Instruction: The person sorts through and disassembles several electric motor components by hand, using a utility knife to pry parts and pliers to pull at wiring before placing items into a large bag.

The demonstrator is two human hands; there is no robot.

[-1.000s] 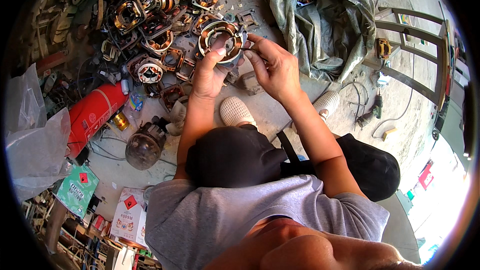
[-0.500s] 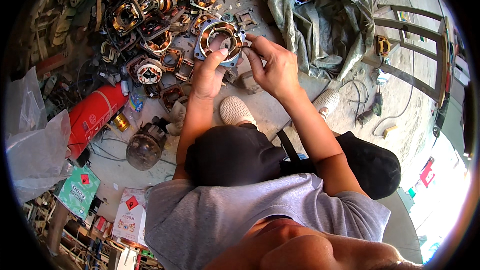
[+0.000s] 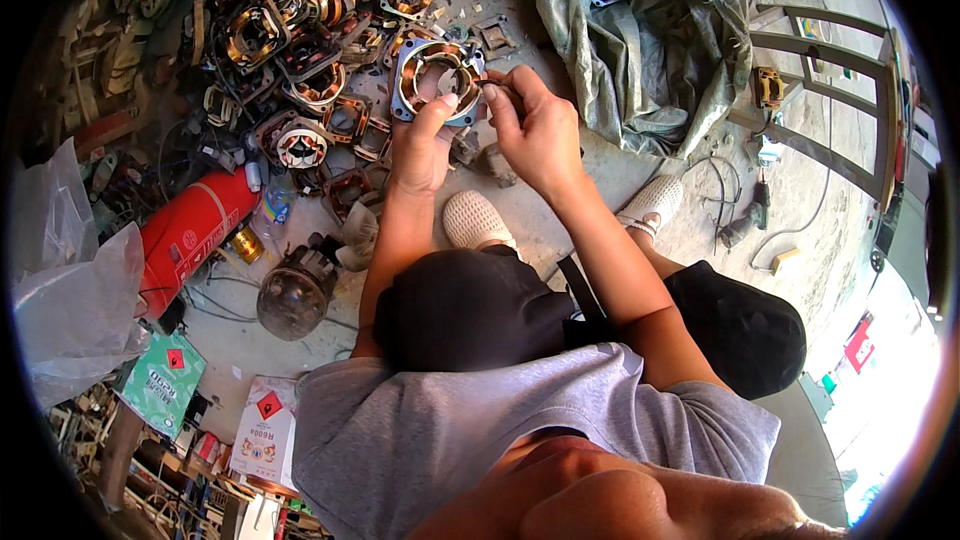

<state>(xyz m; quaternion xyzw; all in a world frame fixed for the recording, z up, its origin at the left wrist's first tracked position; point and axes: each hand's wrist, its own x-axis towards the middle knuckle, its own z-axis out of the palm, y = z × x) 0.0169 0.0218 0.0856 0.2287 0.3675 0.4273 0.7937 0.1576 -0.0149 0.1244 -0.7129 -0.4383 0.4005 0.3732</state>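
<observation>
A motor stator [image 3: 405,80], with a square blue-grey metal body and copper windings around its round opening, is held up in front of me. My left hand [image 3: 422,150] grips it from below, the thumb over the near edge and the fingers behind, partly hidden. At its right side my right hand [image 3: 540,135] is closed, thumb and index finger pinched together close to the windings. Something small and dark shows at those fingertips, too small to make out.
More stators [image 3: 255,35] lie heaped on the floor at far left. A red cylinder [image 3: 195,225], a dark round compressor [image 3: 293,298] and boxes [image 3: 265,435] stand left of me. A grey-green tarp [image 3: 650,60] and a metal frame [image 3: 850,60] are on the right.
My right hand has shifted slightly left and nearer to me, its fingers more curled. The stator has tilted slightly in my left hand.
</observation>
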